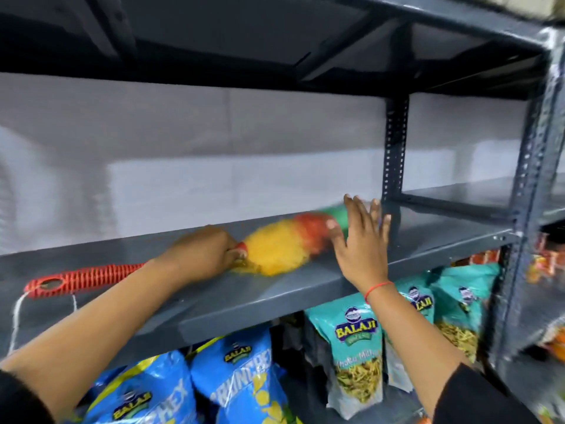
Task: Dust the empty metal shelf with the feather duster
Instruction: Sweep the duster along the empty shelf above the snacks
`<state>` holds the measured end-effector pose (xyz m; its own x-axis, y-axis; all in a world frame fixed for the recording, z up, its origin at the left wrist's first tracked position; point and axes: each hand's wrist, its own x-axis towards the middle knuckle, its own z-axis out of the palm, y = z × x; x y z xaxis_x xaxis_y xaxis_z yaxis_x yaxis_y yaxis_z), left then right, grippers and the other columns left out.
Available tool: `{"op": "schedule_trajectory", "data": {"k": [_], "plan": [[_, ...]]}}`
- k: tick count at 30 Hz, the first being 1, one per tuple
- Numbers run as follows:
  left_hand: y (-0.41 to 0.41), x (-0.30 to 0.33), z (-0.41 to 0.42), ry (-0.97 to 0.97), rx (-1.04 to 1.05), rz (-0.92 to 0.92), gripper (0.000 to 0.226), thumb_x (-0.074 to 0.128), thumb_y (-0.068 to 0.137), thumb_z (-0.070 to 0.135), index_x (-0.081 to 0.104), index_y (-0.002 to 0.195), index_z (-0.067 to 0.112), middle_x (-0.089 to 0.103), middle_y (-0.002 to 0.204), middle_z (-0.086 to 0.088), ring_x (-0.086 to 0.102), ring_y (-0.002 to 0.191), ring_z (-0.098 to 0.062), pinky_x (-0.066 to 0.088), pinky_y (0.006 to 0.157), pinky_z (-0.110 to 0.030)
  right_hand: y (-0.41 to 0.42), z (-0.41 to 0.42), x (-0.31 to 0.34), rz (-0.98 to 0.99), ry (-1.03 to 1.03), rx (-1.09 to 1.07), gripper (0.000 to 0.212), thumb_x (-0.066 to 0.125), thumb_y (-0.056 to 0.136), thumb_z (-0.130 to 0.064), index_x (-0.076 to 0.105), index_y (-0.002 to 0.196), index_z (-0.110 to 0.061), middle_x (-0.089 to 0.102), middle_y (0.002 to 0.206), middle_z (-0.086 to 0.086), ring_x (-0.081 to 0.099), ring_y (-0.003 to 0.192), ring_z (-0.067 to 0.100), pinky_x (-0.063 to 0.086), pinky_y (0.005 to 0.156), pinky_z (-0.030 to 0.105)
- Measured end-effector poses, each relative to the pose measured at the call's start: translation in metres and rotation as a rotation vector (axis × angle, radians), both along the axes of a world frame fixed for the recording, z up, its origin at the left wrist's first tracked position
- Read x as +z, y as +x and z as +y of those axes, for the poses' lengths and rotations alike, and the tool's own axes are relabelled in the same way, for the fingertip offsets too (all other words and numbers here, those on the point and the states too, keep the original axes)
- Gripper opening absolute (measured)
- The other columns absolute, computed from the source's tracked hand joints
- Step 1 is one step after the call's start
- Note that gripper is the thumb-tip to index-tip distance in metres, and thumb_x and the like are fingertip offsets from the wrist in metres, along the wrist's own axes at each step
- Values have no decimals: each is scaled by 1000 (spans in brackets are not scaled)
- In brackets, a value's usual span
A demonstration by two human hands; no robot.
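My left hand (201,250) was closed around the feather duster (275,250) right where the red ribbed handle (88,278) met the fluff; my right hand (360,240) was open, fingers spread, holding nothing, raised just in front of the duster's far tip. The duster lay flat on the empty metal shelf (244,298), yellow fluff next to my left knuckles, then red, then green running behind my right palm; the handle's loop end stuck out behind my left wrist with a white string (16,316) hanging off it. The head looked motion-blurred. My call: mid-sweep, dusting step in progress, head on the middle of the board. The shelf stretch beyond my right hand, toward the perforated upright (394,148), looked uncovered, same for the part behind my left forearm. Next move would need the right hand out of the path, light downward pressure, and a long pass to the corner. Snack bags (357,347) sat on the tier below both arms, untouched.
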<state>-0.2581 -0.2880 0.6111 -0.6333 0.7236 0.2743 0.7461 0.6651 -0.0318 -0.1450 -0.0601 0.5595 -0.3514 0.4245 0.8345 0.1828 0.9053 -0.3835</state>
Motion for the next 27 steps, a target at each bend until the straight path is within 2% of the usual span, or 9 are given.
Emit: {"op": "schedule_trajectory", "data": {"k": [2, 4, 6, 10, 11, 15, 19, 23, 27], "plan": [[-3, 2, 9, -7, -26, -21, 38, 44, 93, 44, 68, 93, 14, 70, 99, -13, 63, 88, -26, 41, 67, -30, 1, -1, 0, 29, 5, -6, 55, 45, 92, -40, 29, 139, -15, 34, 147, 13, 10, 141, 34, 1, 111, 55], [-9, 11, 25, 27, 56, 19, 37, 44, 93, 45, 67, 105, 20, 65, 114, -13, 60, 103, -30, 43, 74, -32, 3, -1, 0, 46, 13, -31, 56, 44, 92, -39, 29, 139, -14, 35, 147, 13, 11, 141, 34, 1, 112, 55], [-9, 14, 46, 20, 68, 44, 38, 44, 94, 43, 64, 112, 15, 60, 121, -16, 58, 109, -34, 45, 81, -34, 3, -2, 0, 46, 21, -27, 56, 44, 92, -40, 28, 139, -13, 34, 148, 11, 10, 141, 34, 1, 112, 55], [-5, 15, 92, 18, -114, -114, 41, 50, 92, 42, 69, 87, 6, 62, 79, -14, 62, 83, -29, 42, 68, -31, 4, -2, 0, 81, 17, -11, 58, 33, 92, -48, 27, 139, -15, 34, 148, 10, 8, 141, 31, -2, 113, 52], [-7, 18, 101, 31, -111, -115, 41, 51, 91, 42, 68, 87, 6, 63, 81, -15, 62, 83, -30, 42, 68, -31, 4, -3, 0, 88, 19, -9, 58, 34, 92, -48, 27, 139, -15, 35, 148, 10, 9, 141, 31, -3, 113, 50], [-7, 24, 153, 76, -49, -38, 36, 50, 92, 38, 60, 102, 5, 60, 116, -20, 58, 102, -35, 40, 72, -32, 4, -2, 0, 108, -7, 15, 59, 42, 89, -41, 27, 139, -14, 35, 147, 13, 14, 140, 32, 3, 113, 50], [-10, 18, 188, 72, -41, -51, 28, 49, 91, 37, 57, 94, 11, 62, 113, -15, 59, 98, -32, 41, 70, -32, 4, 1, -3, 163, -26, 50, 61, 38, 89, -43, 22, 141, -16, 29, 150, 10, 6, 141, 26, 1, 114, 48], [-7, 19, 211, 68, -34, -44, 26, 49, 91, 34, 57, 94, 9, 62, 114, -16, 60, 101, -33, 48, 80, -35, 5, 12, -8, 185, -9, 58, 64, 29, 88, -51, 17, 142, -18, 26, 151, 9, 6, 141, 24, -2, 112, 47], [2, 14, 223, 44, -108, -49, 35, 50, 92, 35, 60, 101, 3, 61, 116, -21, 58, 102, -34, 41, 73, -33, 21, 60, -12, 105, -52, -106, 66, 19, 90, -58, 6, 143, -22, 13, 155, 6, -8, 138, 20, -12, 111, 45]]}}
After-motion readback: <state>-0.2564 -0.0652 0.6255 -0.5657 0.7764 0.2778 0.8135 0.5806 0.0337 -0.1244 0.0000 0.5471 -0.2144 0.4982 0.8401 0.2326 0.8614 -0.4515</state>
